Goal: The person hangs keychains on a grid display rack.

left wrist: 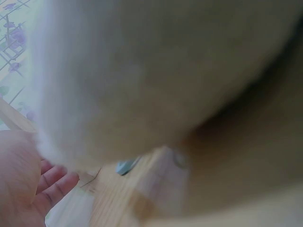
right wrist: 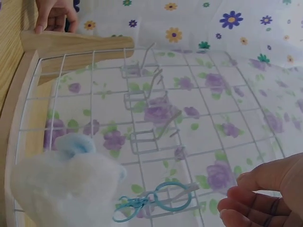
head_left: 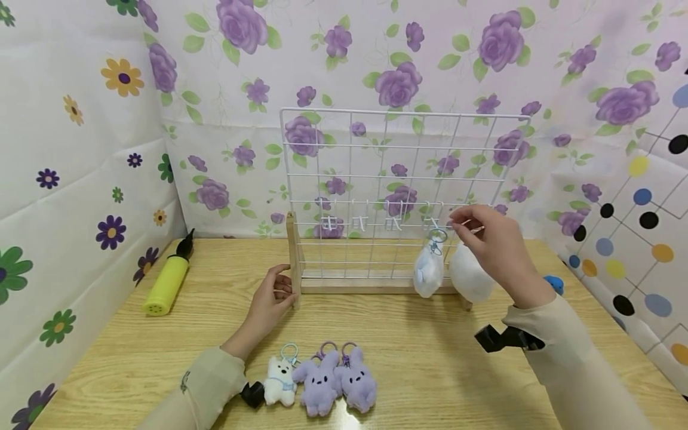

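My right hand (head_left: pixel 486 245) is raised at the right of a white wire grid rack (head_left: pixel 367 178), its fingers loosely bent with nothing between them. In the right wrist view its fingertips are apart from a light-blue key ring (right wrist: pixel 173 196) looped over a hook. From that area hangs a white plush keychain (head_left: pixel 428 275); a second white plush (head_left: pixel 470 275) hangs beside it, partly behind my hand. My left hand (head_left: pixel 271 292) touches the rack's left wooden post (head_left: pixel 293 257) low down, fingers loosely bent. Blurred sleeve fabric (left wrist: pixel 118 85) hides much of the left wrist view.
Several bare hooks (head_left: pixel 360 222) sit on the grid. In front lie a white dog plush keychain (head_left: pixel 280 382) and two purple bunny keychains, one left (head_left: pixel 319 385) and one right (head_left: pixel 357 382). A yellow hand pump (head_left: pixel 168 283) lies at left; a small blue object (head_left: pixel 555 284) at right.
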The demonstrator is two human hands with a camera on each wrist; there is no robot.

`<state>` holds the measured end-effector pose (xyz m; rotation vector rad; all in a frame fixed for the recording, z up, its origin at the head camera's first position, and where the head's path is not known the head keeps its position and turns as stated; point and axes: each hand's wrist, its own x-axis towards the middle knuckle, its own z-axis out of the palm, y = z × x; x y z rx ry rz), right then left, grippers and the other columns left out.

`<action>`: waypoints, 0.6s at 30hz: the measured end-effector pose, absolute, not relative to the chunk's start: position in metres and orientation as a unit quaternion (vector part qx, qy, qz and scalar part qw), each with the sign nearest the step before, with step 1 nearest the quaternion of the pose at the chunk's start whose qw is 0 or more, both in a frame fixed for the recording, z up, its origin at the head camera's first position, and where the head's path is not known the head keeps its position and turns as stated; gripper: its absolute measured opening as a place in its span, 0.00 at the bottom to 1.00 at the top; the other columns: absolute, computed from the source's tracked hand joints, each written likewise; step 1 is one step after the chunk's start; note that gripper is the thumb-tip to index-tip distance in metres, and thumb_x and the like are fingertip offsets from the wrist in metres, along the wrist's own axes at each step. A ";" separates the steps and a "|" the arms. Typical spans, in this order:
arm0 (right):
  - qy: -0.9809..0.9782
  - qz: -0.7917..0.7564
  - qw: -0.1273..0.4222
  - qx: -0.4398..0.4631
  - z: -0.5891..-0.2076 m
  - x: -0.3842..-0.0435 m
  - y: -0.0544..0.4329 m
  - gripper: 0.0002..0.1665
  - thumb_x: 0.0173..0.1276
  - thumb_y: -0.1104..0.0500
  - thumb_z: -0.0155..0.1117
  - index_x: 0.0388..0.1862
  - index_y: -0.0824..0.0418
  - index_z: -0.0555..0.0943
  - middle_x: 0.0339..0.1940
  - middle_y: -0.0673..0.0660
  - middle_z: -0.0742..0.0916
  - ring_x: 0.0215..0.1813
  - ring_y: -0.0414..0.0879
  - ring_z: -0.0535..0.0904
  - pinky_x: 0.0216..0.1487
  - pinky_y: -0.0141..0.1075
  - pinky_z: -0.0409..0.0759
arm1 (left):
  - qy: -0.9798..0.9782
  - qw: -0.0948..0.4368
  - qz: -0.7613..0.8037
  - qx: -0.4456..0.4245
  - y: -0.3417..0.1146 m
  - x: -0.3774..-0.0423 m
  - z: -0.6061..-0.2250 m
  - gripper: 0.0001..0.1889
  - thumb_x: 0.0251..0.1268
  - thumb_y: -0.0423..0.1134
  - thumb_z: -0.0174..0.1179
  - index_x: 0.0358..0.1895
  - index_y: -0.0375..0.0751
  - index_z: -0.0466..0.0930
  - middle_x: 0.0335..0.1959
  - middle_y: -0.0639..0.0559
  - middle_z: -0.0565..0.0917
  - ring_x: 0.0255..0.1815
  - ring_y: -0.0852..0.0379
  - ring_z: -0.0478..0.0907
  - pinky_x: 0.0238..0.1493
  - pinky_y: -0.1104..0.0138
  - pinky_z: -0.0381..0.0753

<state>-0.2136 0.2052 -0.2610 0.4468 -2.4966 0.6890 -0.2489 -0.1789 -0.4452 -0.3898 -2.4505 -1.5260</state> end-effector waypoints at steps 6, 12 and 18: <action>-0.905 0.251 0.297 0.174 -0.259 -0.204 0.204 0.09 0.70 0.62 0.59 0.46 0.61 0.81 0.40 0.57 0.86 0.38 0.46 0.80 0.36 0.20 0.72 | -0.837 0.118 -0.517 -0.134 -0.179 -0.249 -0.445 0.34 0.56 0.22 0.63 0.67 0.38 0.61 0.45 0.38 0.76 0.42 0.49 0.77 0.41 0.73 0.81; -0.891 0.256 0.323 0.190 -0.257 -0.192 0.200 0.10 0.69 0.62 0.60 0.47 0.61 0.81 0.39 0.56 0.86 0.37 0.44 0.79 0.35 0.16 0.70 | -0.837 0.110 -0.519 -0.131 -0.179 -0.249 -0.446 0.34 0.58 0.23 0.63 0.67 0.39 0.61 0.46 0.38 0.75 0.43 0.49 0.77 0.42 0.72 0.81; -0.873 0.264 0.350 0.213 -0.265 -0.181 0.193 0.10 0.65 0.65 0.64 0.46 0.62 0.82 0.38 0.56 0.87 0.35 0.43 0.80 0.36 0.12 0.70 | -0.837 0.108 -0.520 -0.129 -0.180 -0.250 -0.447 0.34 0.58 0.23 0.63 0.67 0.39 0.61 0.46 0.38 0.76 0.43 0.49 0.77 0.42 0.72 0.81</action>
